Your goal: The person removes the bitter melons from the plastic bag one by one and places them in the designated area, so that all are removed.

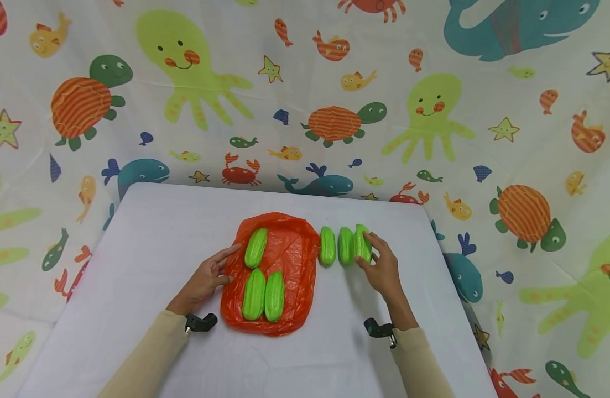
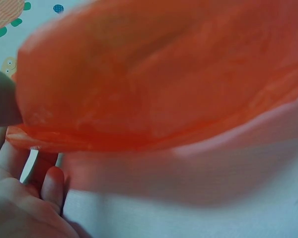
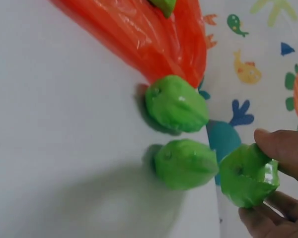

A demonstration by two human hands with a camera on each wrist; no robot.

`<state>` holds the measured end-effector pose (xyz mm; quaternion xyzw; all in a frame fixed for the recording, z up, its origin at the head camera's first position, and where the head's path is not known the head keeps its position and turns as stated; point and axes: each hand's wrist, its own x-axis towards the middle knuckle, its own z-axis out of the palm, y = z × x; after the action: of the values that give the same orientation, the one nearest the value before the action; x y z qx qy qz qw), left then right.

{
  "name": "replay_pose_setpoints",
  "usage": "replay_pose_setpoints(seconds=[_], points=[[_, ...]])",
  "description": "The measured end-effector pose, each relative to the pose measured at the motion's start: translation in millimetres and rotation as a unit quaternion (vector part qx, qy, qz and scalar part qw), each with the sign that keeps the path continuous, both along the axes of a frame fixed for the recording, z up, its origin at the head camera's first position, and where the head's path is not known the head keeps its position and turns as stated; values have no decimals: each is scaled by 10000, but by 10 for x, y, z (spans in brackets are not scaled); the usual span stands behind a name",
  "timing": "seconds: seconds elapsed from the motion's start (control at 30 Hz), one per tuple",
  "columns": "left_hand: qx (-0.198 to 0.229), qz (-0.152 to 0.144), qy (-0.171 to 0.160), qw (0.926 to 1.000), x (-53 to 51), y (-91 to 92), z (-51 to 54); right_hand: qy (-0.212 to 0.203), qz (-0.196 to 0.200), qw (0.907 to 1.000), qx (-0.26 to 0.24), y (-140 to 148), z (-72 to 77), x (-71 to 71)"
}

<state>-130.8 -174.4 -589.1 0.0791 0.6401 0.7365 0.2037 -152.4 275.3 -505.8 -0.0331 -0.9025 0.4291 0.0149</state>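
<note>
My right hand [image 1: 382, 267] grips a shiny green ridged gourd [image 3: 248, 176] between thumb and fingers, lifted off the table in the right wrist view. Just left of it, two similar gourds [image 1: 327, 246] [image 1: 346, 246] lie side by side on the table. An orange-red plastic bag [image 1: 297, 287] is spread with its top gaping; three green gourds [image 1: 255, 294] are in it, one at the back and two in front. At the bag's left edge, my left hand [image 1: 201, 284] pinches the rim, thumb on one side and fingers on the other in the left wrist view.
A white-covered table [image 1: 150, 243] extends around the bag on all sides. Behind and beside it hangs a cloth [image 1: 285, 83] printed with sea animals. Each wrist wears a black camera mount [image 1: 201, 322].
</note>
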Motion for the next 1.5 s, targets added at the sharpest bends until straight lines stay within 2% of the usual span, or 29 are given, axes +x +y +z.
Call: replay_pose_setpoints(seconds=[0.43, 0.77, 1.23, 1.4, 1.5], points=[[28, -49, 111, 9999, 12, -3, 24, -553, -164, 9983, -38, 258, -143, -201], [50, -32, 134, 9999, 10, 2, 22, -921, -257, 9954, 16, 396, -247, -294], [103, -46, 181, 9998, 16, -9, 7, -1136, -184, 9933, 146, 485, -333, -307], [107, -50, 184, 9998, 12, -11, 5, -1082, -341, 9926, 428, 458, -311, -303], [110, -50, 178, 9998, 7, -11, 11, -880, -462, 9930, 640, 405, -263, -288]])
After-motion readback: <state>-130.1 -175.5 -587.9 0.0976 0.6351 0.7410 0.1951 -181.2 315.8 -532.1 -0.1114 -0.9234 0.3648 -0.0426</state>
